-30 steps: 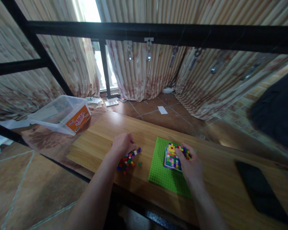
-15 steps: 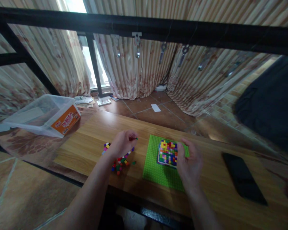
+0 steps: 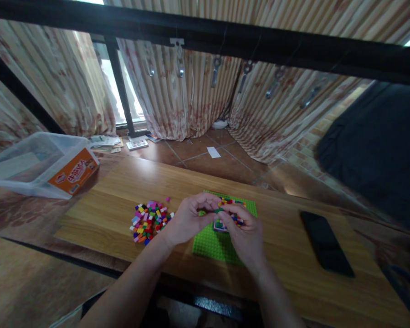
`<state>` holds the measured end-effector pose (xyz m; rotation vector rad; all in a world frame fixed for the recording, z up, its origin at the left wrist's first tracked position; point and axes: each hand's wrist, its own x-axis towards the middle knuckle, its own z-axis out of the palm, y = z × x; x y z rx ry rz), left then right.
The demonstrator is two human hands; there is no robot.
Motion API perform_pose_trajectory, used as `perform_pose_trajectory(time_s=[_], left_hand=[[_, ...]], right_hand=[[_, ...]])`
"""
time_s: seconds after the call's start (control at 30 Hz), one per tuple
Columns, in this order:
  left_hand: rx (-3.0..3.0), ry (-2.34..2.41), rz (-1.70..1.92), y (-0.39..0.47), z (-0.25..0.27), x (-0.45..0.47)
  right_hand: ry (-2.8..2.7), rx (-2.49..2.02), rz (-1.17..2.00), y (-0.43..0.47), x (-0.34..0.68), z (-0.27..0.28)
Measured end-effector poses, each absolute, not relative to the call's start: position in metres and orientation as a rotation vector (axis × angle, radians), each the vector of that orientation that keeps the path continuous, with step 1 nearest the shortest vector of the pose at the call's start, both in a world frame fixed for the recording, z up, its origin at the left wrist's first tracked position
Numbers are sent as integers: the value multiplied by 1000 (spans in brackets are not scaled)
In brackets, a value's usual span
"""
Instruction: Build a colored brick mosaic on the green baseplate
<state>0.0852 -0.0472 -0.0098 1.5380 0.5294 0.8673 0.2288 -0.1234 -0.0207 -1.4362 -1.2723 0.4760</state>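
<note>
The left hand (image 3: 187,219) grips a small green brick (image 3: 218,211); the right hand (image 3: 248,237) meets it fingertip-close, its own hold impossible to tell. Just beneath both grips sits the brick mosaic (image 3: 230,201), partly hidden, on a green baseplate (image 3: 210,247). Left of them, loose bricks (image 3: 149,222) scatter over the surface (image 3: 283,246); farther right lies a black phone (image 3: 326,243); far left, a clear box (image 3: 43,148).

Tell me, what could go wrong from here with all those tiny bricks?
The small green plastic brick seems pinched in the left grip, with the right grip close against it; it might slip and drop among the similar pieces of the multicoloured plastic brick mosaic.

The loose multicoloured pile of small plastic bricks lies right beside the left wrist on the brown wooden tabletop, so a sideways sweep could scatter it.
</note>
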Motion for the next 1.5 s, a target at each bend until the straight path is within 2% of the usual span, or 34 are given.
perform_pose_trajectory(time_s=[0.43, 0.6, 0.9, 1.5], left_hand=[[1436, 504, 812, -47, -7, 83], [1491, 566, 782, -42, -14, 84], [1659, 799, 772, -32, -41, 88], [1858, 825, 659, -33, -38, 89]], right_hand=[[-1132, -1363, 759, -127, 239, -18], [-997, -1492, 509, -126, 259, -22], [-1422, -1743, 60, -121, 275, -36], [-1306, -1732, 65, -110, 272, -43]])
